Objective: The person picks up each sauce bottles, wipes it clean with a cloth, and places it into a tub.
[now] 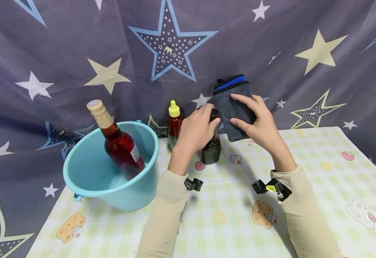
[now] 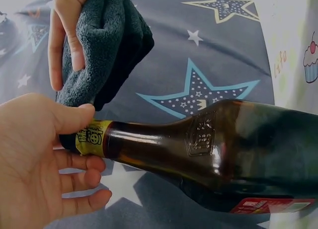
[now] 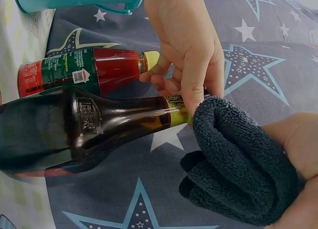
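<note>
My left hand [image 1: 194, 130] grips a dark brown glass bottle [image 1: 211, 153] by its neck, just below the black cap. In the left wrist view the bottle [image 2: 164, 142] has a yellow neck band and embossed shoulder. It is upright; whether its base touches the table I cannot tell. My right hand [image 1: 260, 123] holds a folded dark grey towel [image 1: 234, 109] with a blue and black edge. Close beside the bottle's cap, the towel [image 3: 238, 159] bends over in the right wrist view. Behind my left hand stands a red sauce bottle [image 1: 174, 123] with a yellow cap.
A light blue bucket [image 1: 126, 199] is on the left of the table [image 1: 220, 233]. Inside it leans a tall red bottle [image 1: 120, 147] with a pale gold top. Star-patterned cloth [image 1: 239, 46] hangs behind the table's far edge.
</note>
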Action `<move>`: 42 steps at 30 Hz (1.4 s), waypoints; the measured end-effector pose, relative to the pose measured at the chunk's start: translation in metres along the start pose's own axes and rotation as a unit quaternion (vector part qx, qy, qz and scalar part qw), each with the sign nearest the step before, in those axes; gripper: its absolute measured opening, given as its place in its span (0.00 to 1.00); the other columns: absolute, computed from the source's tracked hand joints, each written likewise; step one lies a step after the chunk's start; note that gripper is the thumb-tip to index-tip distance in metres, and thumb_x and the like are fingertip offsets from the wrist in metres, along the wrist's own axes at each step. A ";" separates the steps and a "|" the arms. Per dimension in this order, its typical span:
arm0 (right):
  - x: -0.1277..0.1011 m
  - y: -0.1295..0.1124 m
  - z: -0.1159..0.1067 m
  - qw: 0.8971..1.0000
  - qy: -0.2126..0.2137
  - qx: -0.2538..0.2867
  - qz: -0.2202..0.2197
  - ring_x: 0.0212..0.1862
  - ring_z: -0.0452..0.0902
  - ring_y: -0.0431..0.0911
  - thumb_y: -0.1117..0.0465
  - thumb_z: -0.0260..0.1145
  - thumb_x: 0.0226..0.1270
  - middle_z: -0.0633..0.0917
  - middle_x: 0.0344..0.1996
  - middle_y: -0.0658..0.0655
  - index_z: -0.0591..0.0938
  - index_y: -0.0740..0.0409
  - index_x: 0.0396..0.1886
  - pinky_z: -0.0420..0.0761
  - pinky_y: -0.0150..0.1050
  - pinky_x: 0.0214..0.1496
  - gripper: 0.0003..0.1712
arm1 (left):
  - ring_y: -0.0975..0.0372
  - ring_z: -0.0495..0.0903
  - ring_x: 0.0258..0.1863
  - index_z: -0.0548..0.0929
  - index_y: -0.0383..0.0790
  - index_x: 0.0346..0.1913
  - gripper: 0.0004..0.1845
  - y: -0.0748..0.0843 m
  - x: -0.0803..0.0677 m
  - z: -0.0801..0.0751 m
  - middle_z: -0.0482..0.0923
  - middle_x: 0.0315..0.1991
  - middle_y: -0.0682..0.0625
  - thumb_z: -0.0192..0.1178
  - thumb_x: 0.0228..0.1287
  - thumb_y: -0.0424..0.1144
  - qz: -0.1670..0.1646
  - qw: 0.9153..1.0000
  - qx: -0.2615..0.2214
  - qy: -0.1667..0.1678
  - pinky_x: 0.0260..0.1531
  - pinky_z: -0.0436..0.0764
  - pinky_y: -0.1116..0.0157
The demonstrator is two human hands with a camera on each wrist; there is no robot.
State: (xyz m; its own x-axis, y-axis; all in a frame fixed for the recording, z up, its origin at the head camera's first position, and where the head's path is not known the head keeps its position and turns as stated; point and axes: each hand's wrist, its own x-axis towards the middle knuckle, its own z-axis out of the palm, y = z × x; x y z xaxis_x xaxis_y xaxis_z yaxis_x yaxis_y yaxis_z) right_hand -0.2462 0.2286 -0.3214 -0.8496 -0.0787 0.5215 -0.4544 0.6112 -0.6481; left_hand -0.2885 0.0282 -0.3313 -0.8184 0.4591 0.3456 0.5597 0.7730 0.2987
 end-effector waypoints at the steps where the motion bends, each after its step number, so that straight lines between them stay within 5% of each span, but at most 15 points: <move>1: 0.000 0.000 0.000 1.000 -0.001 0.000 0.000 0.51 0.71 0.57 0.68 0.75 0.62 0.72 0.63 0.67 0.76 0.46 0.71 0.72 0.48 0.48 0.38 | 0.54 0.79 0.62 0.70 0.43 0.70 0.25 0.000 0.000 0.000 0.77 0.65 0.49 0.51 0.79 0.52 0.001 1.000 -0.003 0.003 0.54 0.82 0.51; 24: -0.002 -0.002 0.003 1.000 -0.018 -0.001 -0.003 0.51 0.71 0.58 0.68 0.74 0.63 0.71 0.64 0.68 0.75 0.47 0.72 0.71 0.49 0.47 0.38 | 0.55 0.80 0.59 0.71 0.43 0.69 0.25 -0.007 -0.006 0.003 0.78 0.63 0.48 0.51 0.78 0.53 0.003 0.999 -0.018 0.031 0.52 0.83 0.53; 33: -0.003 -0.007 -0.009 0.998 -0.001 0.066 0.014 0.52 0.70 0.48 0.66 0.74 0.64 0.75 0.64 0.60 0.76 0.40 0.72 0.71 0.37 0.48 0.38 | 0.55 0.80 0.54 0.75 0.45 0.67 0.23 -0.004 -0.004 0.004 0.81 0.59 0.50 0.50 0.80 0.53 0.015 0.999 0.006 0.031 0.46 0.84 0.55; 36: -0.004 -0.011 -0.011 0.986 -0.002 0.161 0.038 0.53 0.72 0.47 0.67 0.73 0.64 0.75 0.65 0.56 0.76 0.41 0.72 0.77 0.31 0.47 0.37 | 0.56 0.80 0.52 0.76 0.46 0.64 0.20 -0.005 -0.004 0.005 0.82 0.56 0.51 0.50 0.80 0.52 0.019 0.999 0.008 0.035 0.45 0.84 0.56; 39: -0.004 -0.014 -0.010 0.954 -0.017 0.290 0.078 0.53 0.74 0.48 0.69 0.71 0.66 0.73 0.63 0.56 0.74 0.44 0.73 0.84 0.32 0.44 0.37 | 0.56 0.80 0.52 0.77 0.44 0.63 0.19 -0.005 -0.003 0.006 0.82 0.54 0.51 0.51 0.80 0.51 0.026 0.999 0.015 0.041 0.44 0.84 0.56; 42: -0.004 -0.014 -0.004 0.925 -0.040 0.358 0.119 0.57 0.73 0.47 0.69 0.68 0.69 0.69 0.67 0.56 0.72 0.45 0.75 0.85 0.32 0.45 0.37 | 0.56 0.80 0.52 0.76 0.43 0.64 0.20 -0.004 -0.003 0.005 0.82 0.54 0.50 0.52 0.80 0.50 0.028 0.998 0.035 0.046 0.44 0.85 0.56</move>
State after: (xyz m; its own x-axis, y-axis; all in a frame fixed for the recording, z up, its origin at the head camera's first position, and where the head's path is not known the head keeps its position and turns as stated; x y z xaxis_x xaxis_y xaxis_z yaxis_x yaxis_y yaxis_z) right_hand -0.2351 0.2239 -0.3120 -0.9528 -0.0834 0.2920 -0.2880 -0.0576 -0.9559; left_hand -0.2886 0.0257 -0.3381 -0.7683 0.4634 0.4415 0.5920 0.7768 0.2148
